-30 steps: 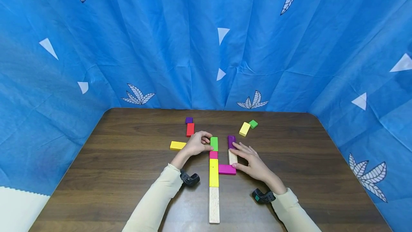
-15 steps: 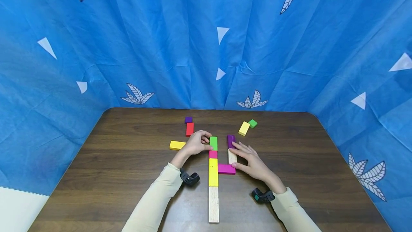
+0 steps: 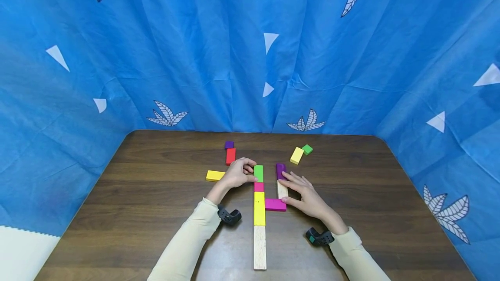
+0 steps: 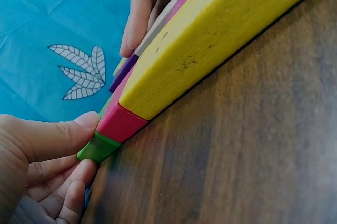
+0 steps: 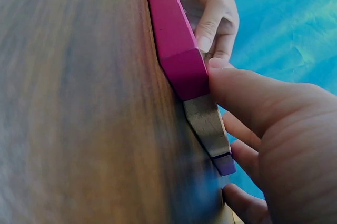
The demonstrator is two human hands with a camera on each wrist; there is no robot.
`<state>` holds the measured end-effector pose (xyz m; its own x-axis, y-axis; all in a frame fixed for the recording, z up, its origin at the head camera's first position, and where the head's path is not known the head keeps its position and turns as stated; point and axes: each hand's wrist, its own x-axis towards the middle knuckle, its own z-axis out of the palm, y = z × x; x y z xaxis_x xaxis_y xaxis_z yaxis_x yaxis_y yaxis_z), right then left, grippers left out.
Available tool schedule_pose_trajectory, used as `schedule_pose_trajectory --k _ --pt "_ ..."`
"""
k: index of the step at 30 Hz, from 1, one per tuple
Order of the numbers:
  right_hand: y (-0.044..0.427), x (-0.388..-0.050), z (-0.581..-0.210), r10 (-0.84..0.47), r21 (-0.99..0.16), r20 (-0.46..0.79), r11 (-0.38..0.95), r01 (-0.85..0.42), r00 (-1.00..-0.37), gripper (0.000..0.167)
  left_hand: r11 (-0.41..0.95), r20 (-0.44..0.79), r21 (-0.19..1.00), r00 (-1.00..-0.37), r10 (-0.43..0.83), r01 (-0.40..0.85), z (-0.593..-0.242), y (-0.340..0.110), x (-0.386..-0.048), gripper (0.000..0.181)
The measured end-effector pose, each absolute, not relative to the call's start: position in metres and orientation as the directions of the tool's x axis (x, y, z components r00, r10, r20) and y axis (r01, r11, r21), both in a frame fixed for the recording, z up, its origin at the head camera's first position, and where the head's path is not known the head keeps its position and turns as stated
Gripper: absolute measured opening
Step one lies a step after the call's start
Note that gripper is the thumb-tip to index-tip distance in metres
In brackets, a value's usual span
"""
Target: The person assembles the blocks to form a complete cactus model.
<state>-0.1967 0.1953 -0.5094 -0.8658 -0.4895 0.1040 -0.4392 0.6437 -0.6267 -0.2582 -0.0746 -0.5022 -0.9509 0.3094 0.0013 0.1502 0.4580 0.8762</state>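
A straight row on the table runs away from the person: a plain wooden block (image 3: pixel 259 248), a yellow block (image 3: pixel 259 208), a pink block (image 3: pixel 259 187) and a green block (image 3: pixel 258 173). My left hand (image 3: pixel 237 173) pinches the green block at the row's far end, thumb by the pink joint. A magenta block (image 3: pixel 275 204) branches right from the yellow one. From its right end a short wooden block (image 3: pixel 282 191) and a purple block (image 3: pixel 281 171) extend away. My right hand (image 3: pixel 306 196) spreads along this branch, thumb touching magenta (image 5: pixel 184 74), fingers beside the wooden and purple blocks.
Left of the row lie a yellow block (image 3: pixel 215 176), a red block (image 3: pixel 231 156) and a dark purple block (image 3: pixel 229 145). At the back right are a pale yellow block (image 3: pixel 297 155) and a small green block (image 3: pixel 307 149). Blue curtain (image 3: pixel 250 55) surrounds the table (image 3: pixel 156 211).
The green block has shifted very slightly left, lining up with the row beside my left hand. My right hand stays in place.
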Motion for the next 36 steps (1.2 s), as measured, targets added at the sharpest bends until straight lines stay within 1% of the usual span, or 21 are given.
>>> schedule_pose_trajectory --k 9,11,15,18,21,28,36 --pt "0.195 -0.196 -0.509 -0.49 -0.625 0.105 0.644 -0.441 -0.865 0.059 0.456 0.016 0.876 -0.954 0.299 0.158 -0.505 -0.075 -0.256 0.047" --pt "0.196 -0.196 -0.509 -0.492 -0.625 0.106 0.643 -0.442 -0.864 0.059 0.464 0.044 0.867 -0.954 0.297 0.184 -0.504 -0.075 -0.253 0.05" --pt "0.196 -0.195 -0.509 -0.496 -0.627 0.106 0.639 -0.445 -0.862 0.059 0.482 0.156 0.828 -0.943 0.292 0.287 -0.5 -0.075 -0.242 0.055" --pt "0.196 -0.196 -0.51 -0.496 -0.629 0.111 0.636 -0.447 -0.861 0.058 0.485 0.249 0.79 -0.919 0.305 0.375 -0.493 -0.076 -0.231 0.056" --pt "0.196 -0.197 -0.51 -0.494 -0.629 0.113 0.636 -0.447 -0.862 0.059 0.48 0.306 0.76 -0.893 0.33 0.438 -0.486 -0.079 -0.217 0.058" --pt "0.196 -0.197 -0.511 -0.498 -0.625 0.127 0.631 -0.459 -0.858 0.059 0.447 0.345 0.733 -0.847 0.405 0.512 -0.479 -0.085 -0.178 0.061" --pt "0.196 -0.197 -0.514 -0.503 -0.613 0.17 0.619 -0.491 -0.847 0.057 0.449 0.332 0.707 -0.818 0.47 0.546 -0.497 -0.087 -0.142 0.063"
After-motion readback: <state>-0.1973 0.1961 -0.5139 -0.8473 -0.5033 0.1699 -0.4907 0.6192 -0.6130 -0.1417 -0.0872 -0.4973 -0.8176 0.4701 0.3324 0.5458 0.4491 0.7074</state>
